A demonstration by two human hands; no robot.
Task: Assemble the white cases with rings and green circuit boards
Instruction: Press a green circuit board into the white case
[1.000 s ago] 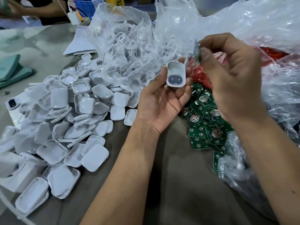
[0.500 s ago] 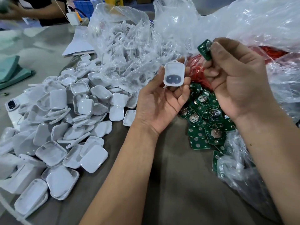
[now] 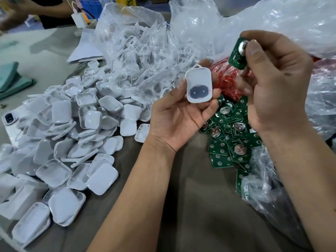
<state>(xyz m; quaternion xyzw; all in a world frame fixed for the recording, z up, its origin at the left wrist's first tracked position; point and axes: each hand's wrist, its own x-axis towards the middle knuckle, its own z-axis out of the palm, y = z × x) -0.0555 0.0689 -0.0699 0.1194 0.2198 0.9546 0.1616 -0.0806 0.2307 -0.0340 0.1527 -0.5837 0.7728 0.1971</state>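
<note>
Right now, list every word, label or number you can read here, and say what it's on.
None can be read.
Board in the right hand: white print, too small.
Boards on the table: markings blurred.
Yellow object at the top edge: dark marks, cut off and blurred.

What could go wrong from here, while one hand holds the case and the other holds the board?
1. The right hand pinches the board only at its edge, in the air; it could slip and fall into the board pile, probably hard to find again.
2. The board is turned at an angle to the case in the left hand, so it might go in the wrong way.
</note>
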